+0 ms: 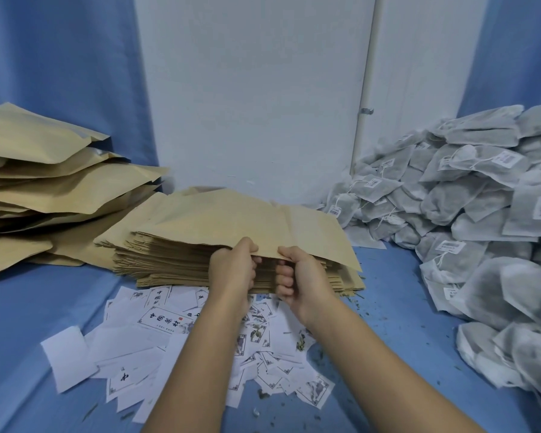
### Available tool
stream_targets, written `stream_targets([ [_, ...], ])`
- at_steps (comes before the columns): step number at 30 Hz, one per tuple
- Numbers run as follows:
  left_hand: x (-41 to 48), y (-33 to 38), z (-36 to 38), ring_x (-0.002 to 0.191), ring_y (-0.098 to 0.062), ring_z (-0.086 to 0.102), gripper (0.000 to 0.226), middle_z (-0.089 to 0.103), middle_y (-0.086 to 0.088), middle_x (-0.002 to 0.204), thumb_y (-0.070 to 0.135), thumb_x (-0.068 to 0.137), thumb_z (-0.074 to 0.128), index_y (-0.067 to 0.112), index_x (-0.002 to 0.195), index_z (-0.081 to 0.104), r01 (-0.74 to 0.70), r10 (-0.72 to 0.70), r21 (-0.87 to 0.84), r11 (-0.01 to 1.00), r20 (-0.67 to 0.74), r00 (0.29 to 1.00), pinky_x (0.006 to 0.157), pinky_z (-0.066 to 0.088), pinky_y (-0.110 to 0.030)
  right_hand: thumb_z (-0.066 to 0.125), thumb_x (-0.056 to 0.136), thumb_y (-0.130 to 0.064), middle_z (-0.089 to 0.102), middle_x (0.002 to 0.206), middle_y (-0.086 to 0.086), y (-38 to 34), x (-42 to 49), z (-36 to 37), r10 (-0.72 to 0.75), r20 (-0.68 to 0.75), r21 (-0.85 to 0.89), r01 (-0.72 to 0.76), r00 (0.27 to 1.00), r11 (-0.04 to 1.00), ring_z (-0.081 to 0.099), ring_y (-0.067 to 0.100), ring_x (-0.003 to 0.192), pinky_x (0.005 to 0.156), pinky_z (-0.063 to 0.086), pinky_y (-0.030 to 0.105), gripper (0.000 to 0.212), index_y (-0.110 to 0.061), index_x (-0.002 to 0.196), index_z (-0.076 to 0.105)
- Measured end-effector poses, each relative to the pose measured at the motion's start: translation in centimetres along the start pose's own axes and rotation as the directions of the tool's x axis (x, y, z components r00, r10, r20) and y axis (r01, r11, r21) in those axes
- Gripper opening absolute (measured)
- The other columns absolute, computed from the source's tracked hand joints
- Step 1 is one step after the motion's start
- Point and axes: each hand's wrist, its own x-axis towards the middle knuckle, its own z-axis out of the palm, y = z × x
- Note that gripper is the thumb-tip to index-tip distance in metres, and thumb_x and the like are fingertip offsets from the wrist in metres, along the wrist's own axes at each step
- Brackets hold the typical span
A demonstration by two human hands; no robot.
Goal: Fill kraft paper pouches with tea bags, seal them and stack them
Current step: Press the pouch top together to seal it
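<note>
At far left lies a slumped pile of filled kraft pouches (44,182), overlapping one another on the blue cloth (28,323) that covers the work surface. Nearer, left of centre, paper labels (132,348) are scattered loose, some face down and white. The face-up ones carry black Chinese characters in a decorative border with a small red seal (the first two characters look like 中国, the rest not legible with certainty); others show small printed illustrations. Just beyond the labels, at centre, stands a thick stack of flat kraft pouches (175,260), its near edges fanned. The top pouch (231,217) is raised at its near edge above the stack. The left hand (231,267) and the right hand (297,276) sit close side by side, each pinching that near edge with the thumb on top and the fingers curled beneath; both forearms cross over the labels and hide part of them. Behind the stack is a white wall panel (247,89) with a white pipe (367,73) running up it. Right of the hands, loose tea crumbs (372,323) speckle the cloth. At right, a large heap of tea bags (466,198) fills the corner, with strings and white tags showing; the tags bear barcode-like print too small to read.
</note>
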Motion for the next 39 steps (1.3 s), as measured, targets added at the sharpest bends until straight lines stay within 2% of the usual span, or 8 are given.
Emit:
stream_targets([
  [6, 0.2, 0.0, -0.2, 0.029, -0.007, 0.023, 0.031, 0.033, 0.006, 0.035, 0.016, 0.091, 0.049, 0.006, 0.062, 0.049, 0.052, -0.042, -0.106, 0.993, 0.092, 0.995, 0.033, 0.015, -0.016, 0.046, 0.098, -0.016, 0.03, 0.036, -0.01, 0.0, 0.0, 0.1, -0.106, -0.062, -0.095, 0.1, 0.992, 0.99, 0.021, 0.004, 0.03, 0.032, 0.015, 0.016, 0.031, -0.014, 0.067, 0.041],
  [11, -0.4, -0.2, 0.8, 0.029, -0.008, 0.028, 0.032, 0.039, 0.007, 0.034, 0.02, 0.088, 0.045, 0.009, 0.058, 0.047, 0.002, 0.0, -0.074, 0.997, 0.025, 1.0, 0.034, 0.022, -0.017, 0.05, 0.092, -0.017, 0.03, 0.041, -0.005, 0.3, 0.1, 0.5, -0.129, -0.118, 0.124, 0.143, 0.985, 0.982, 0.022, 0.006, 0.031, 0.032, 0.015, 0.017, 0.023, -0.015, 0.071, 0.042],
  [15, -0.8, -0.2, 1.2, 0.029, -0.011, 0.031, 0.032, 0.04, 0.005, 0.035, 0.021, 0.082, 0.053, 0.01, 0.052, 0.049, 0.015, -0.019, 0.045, 0.999, 0.091, 0.996, 0.036, 0.026, -0.016, 0.048, 0.094, -0.015, 0.037, 0.036, -0.005, 0.3, -0.1, 0.6, -0.126, -0.062, -0.039, 0.124, 0.99, 0.991, 0.024, 0.005, 0.026, 0.029, 0.019, 0.016, 0.03, -0.012, 0.064, 0.046],
  [19, -0.8, 0.0, 0.9, 0.028, -0.007, 0.027, 0.023, 0.037, 0.007, 0.034, 0.012, 0.084, 0.053, 0.006, 0.062, 0.05, 0.033, -0.025, -0.071, 0.997, 0.108, 0.994, 0.033, 0.022, -0.014, 0.047, 0.094, -0.013, 0.029, 0.035, -0.008, 0.0, 0.1, 0.3, -0.123, -0.085, 0.018, 0.125, 0.989, 0.992, 0.02, 0.005, 0.029, 0.032, 0.016, 0.017, 0.028, -0.014, 0.066, 0.044],
  [23, -0.8, -0.1, 0.6, 0.033, -0.008, 0.025, 0.034, 0.034, 0.004, 0.039, 0.015, 0.09, 0.052, 0.01, 0.056, 0.049, 0.057, -0.052, -0.011, 0.998, 0.251, 0.967, 0.034, 0.019, -0.016, 0.054, 0.09, -0.023, 0.033, 0.041, -0.004, 0.3, 0.2, 0.0, -0.071, -0.021, -0.112, 0.069, 0.997, 0.991, 0.021, 0.007, 0.034, 0.034, 0.016, 0.018, 0.033, -0.014, 0.059, 0.046],
  [28, -0.3, 0.0, 0.5, 0.028, -0.006, 0.025, 0.031, 0.037, 0.008, 0.034, 0.014, 0.085, 0.058, 0.008, 0.056, 0.049, 0.028, -0.025, -0.081, 0.996, 0.037, 0.999, 0.032, 0.018, -0.015, 0.049, 0.093, -0.012, 0.026, 0.039, -0.008, -0.3, 0.4, -0.5, -0.071, -0.073, 0.078, 0.076, 0.995, 0.994, 0.018, 0.006, 0.031, 0.032, 0.013, 0.017, 0.027, -0.014, 0.066, 0.042],
  [35, 0.6, 0.0, -1.2, 0.037, -0.011, 0.032, 0.017, 0.042, 0.0, 0.051, 0.015, 0.081, 0.06, 0.012, 0.068, 0.05, -0.041, 0.026, -0.085, 0.996, -0.166, 0.986, 0.041, 0.025, -0.02, 0.048, 0.093, -0.012, 0.025, 0.038, -0.009, -0.7, 0.6, -1.1, -0.056, -0.116, 0.098, 0.067, 0.992, 0.993, 0.018, 0.006, 0.03, 0.033, 0.012, 0.017, 0.031, -0.016, 0.065, 0.037],
  [39, 1.4, 0.4, -2.5, 0.03, -0.006, 0.032, 0.014, 0.041, -0.001, 0.05, 0.01, 0.085, 0.061, 0.008, 0.076, 0.052, -0.04, 0.011, -0.2, 0.979, -0.146, 0.989, 0.032, 0.025, -0.014, 0.049, 0.093, -0.012, 0.026, 0.038, -0.008, -0.7, 0.5, -1.1, -0.035, -0.117, 0.087, 0.045, 0.993, 0.995, 0.018, 0.006, 0.03, 0.032, 0.013, 0.017, 0.033, -0.016, 0.063, 0.036],
])
